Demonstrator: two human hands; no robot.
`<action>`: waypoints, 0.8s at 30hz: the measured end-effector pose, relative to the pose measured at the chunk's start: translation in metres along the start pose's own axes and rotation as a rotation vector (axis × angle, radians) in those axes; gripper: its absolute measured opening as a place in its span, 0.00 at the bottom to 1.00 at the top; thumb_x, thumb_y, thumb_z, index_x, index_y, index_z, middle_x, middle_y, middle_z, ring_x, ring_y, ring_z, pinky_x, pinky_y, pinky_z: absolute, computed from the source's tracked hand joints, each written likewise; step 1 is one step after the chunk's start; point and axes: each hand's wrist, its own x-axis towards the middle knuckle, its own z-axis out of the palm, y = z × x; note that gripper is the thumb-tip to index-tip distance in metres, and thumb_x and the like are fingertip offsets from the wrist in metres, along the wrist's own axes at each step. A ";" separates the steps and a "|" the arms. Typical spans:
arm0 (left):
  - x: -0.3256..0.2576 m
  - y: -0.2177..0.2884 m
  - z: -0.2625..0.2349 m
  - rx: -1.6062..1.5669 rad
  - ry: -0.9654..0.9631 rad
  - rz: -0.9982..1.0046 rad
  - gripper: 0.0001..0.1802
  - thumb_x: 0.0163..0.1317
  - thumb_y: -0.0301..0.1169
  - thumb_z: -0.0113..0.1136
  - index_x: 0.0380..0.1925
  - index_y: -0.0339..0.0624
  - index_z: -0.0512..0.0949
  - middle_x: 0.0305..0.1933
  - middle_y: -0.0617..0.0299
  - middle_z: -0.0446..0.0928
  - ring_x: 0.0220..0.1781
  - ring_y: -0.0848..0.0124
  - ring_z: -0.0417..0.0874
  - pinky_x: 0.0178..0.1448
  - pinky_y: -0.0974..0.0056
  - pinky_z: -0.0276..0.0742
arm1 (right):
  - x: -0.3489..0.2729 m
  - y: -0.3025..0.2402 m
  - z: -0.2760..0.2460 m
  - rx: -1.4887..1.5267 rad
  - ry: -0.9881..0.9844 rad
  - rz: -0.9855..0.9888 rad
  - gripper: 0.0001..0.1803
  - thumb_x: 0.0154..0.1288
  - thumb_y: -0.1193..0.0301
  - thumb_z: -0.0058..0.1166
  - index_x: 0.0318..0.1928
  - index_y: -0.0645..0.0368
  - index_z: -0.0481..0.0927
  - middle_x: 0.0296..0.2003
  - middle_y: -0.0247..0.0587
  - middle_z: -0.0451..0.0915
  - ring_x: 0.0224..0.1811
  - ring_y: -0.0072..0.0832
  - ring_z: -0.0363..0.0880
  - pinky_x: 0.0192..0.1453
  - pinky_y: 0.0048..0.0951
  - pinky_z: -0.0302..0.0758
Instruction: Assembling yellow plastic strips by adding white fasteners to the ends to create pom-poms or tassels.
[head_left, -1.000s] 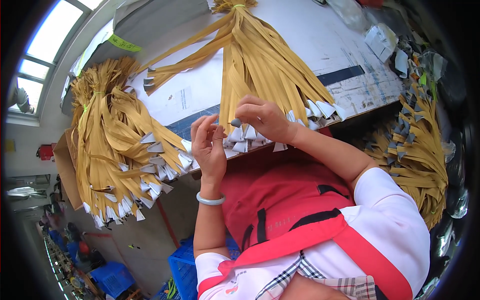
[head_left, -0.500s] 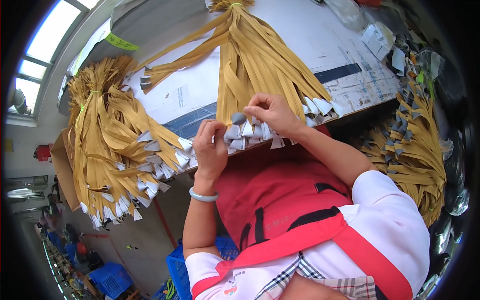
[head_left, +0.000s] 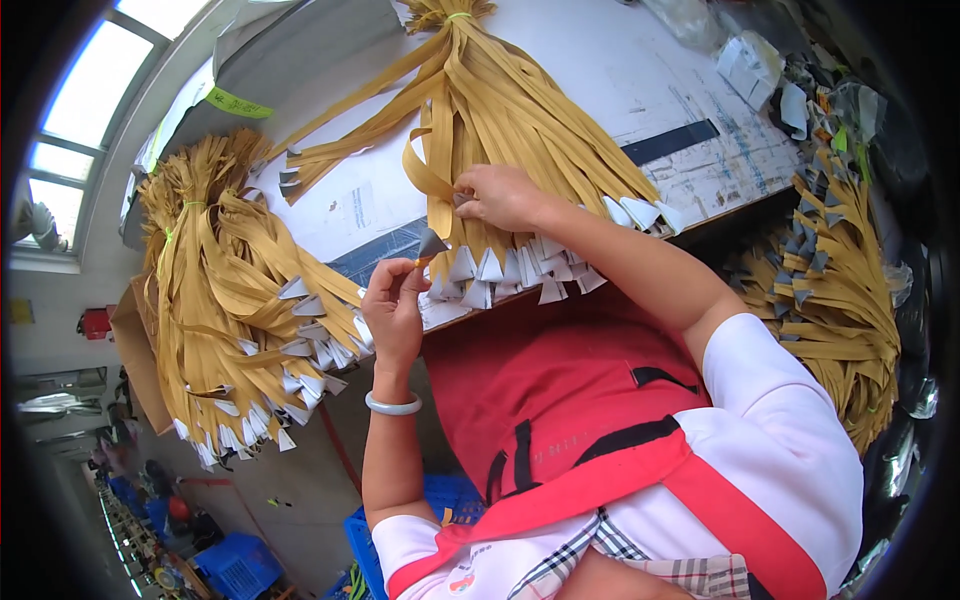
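Observation:
Long, flat mustard-yellow strips [head_left: 490, 110], which look like zipper tapes, fan out over the table with white and grey tabs on their near ends. My left hand [head_left: 393, 310] is closed in a pinch at the table's front edge, on a small grey tab [head_left: 431, 244] with an orange bit at its base. Farther back, my right hand [head_left: 503, 197] is closed over the bundle beside a strip [head_left: 424, 172] that bends up in a loop. A dark grey bit shows at its fingertips. Whether that bit is the looped strip's end, I cannot tell.
A second bundle of strips [head_left: 240, 250] hangs over the table's left edge, by a cardboard box [head_left: 138, 345]. More grey-tipped strips [head_left: 840, 330] lie at the right, near plastic bags [head_left: 750, 70]. Blue crates [head_left: 240, 565] stand on the floor.
My hands have moved apart. The left came down and left with the grey tab; the right went up and left. One strip now bends up in a loop.

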 end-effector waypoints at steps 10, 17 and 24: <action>0.055 0.007 -0.030 -0.339 0.008 -0.124 0.09 0.68 0.21 0.60 0.46 0.32 0.77 0.51 0.57 0.77 0.49 0.69 0.83 0.54 0.65 0.82 | -0.028 -0.009 -0.009 1.308 -0.383 0.279 0.12 0.73 0.63 0.56 0.41 0.60 0.80 0.32 0.33 0.81 0.32 0.18 0.80 0.39 0.19 0.78; 0.024 -0.002 0.027 -0.398 -0.060 0.053 0.09 0.58 0.14 0.66 0.39 0.33 0.82 0.52 0.59 0.76 0.50 0.74 0.79 0.53 0.70 0.77 | -0.039 -0.033 -0.012 1.231 -0.364 0.345 0.13 0.70 0.63 0.61 0.44 0.60 0.78 0.34 0.32 0.80 0.35 0.18 0.80 0.40 0.20 0.78; 0.033 0.013 0.010 -0.346 -0.266 -0.027 0.09 0.55 0.14 0.68 0.36 0.34 0.84 0.43 0.61 0.80 0.44 0.75 0.80 0.49 0.71 0.76 | -0.025 -0.032 -0.030 0.865 -0.301 -0.147 0.15 0.65 0.61 0.66 0.42 0.58 0.79 0.35 0.31 0.80 0.36 0.17 0.76 0.39 0.24 0.74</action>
